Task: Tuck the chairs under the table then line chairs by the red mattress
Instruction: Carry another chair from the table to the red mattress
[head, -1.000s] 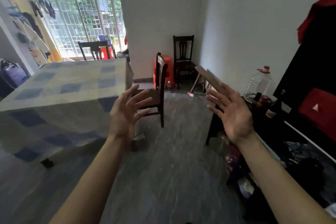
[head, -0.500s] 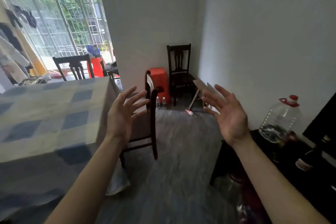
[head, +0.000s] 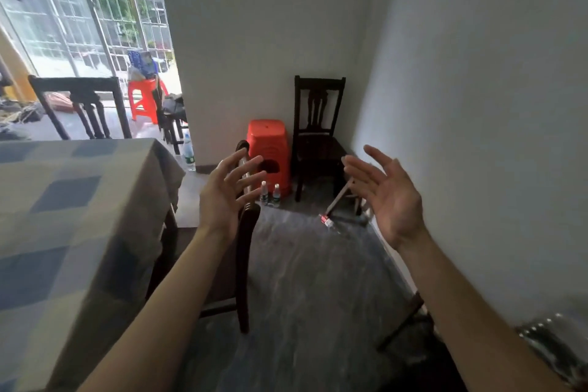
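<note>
A dark wooden chair (head: 244,251) stands at the right side of the table (head: 79,232), which wears a blue and beige checked cloth. My left hand (head: 227,192) is open, fingers spread, just over that chair's backrest without gripping it. My right hand (head: 386,194) is open too, palm turned inward, held in the air to the right. A second dark chair (head: 318,134) stands in the far corner against the wall. A third chair (head: 79,105) shows behind the table's far edge. No red mattress is in view.
An orange plastic stool (head: 269,149) stands beside the corner chair, with two small bottles (head: 269,194) on the floor before it. A larger bottle (head: 188,153) stands by the wall. Another orange stool (head: 144,102) is by the window. A dark side table (head: 410,325) and clutter are at lower right.
I have moved forward toward the chair at the table's side; it is much closer and my left hand now hovers over its backrest. Both hands stay open.
</note>
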A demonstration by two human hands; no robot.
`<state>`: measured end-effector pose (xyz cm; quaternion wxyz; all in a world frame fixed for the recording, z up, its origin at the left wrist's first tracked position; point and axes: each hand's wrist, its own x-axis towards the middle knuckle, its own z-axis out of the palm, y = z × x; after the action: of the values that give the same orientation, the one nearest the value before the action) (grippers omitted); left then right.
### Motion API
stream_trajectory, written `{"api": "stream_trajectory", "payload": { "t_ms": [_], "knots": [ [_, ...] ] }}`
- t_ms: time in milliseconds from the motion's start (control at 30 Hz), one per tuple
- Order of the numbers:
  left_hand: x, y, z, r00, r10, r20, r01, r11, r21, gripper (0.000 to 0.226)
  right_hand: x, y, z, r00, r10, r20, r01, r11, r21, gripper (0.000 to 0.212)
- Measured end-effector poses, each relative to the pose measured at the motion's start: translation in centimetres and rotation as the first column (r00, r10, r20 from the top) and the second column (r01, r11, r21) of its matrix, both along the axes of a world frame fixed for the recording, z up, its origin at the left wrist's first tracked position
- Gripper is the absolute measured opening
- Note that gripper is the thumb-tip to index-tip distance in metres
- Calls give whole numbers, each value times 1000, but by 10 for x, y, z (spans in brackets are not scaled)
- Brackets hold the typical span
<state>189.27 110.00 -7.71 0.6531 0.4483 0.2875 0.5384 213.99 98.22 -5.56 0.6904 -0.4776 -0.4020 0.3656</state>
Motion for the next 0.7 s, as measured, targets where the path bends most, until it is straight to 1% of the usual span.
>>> {"api": "stream_trajectory", "payload": {
  "t_ms": [100,167,267,333,433,500,600,700],
  "knots": [
    [35,62,-5,999,25,-28,-24,1000,8,37,37,75,-7,999,35,-5,-35,999,-8,54],
    [53,101,-12,996,72,-45,-72,997,8,36,59,128,-16,998,71,1,-71,997,-18,54],
    [74,151,-28,987,149,-63,-149,989,-3,39,87,204,-29,985,171,6,-170,985,-21,53],
    [93,188,-33,970,228,-85,-228,974,5,42,110,260,-34,971,238,3,-237,971,-25,52],
    [117,235,-31,945,311,-101,-314,949,-23,44,136,336,-36,937,350,-12,-350,936,-38,52],
    [128,261,-30,919,376,-118,-381,924,-24,41,148,382,-39,910,414,-20,-415,908,-54,51],
    [135,287,-35,866,476,-152,-488,872,-48,43,151,449,-45,864,503,-14,-502,858,-112,45],
    [133,299,-49,792,582,-184,-602,795,-74,45,138,507,-57,798,603,12,-593,788,-164,44]
  ]
}}
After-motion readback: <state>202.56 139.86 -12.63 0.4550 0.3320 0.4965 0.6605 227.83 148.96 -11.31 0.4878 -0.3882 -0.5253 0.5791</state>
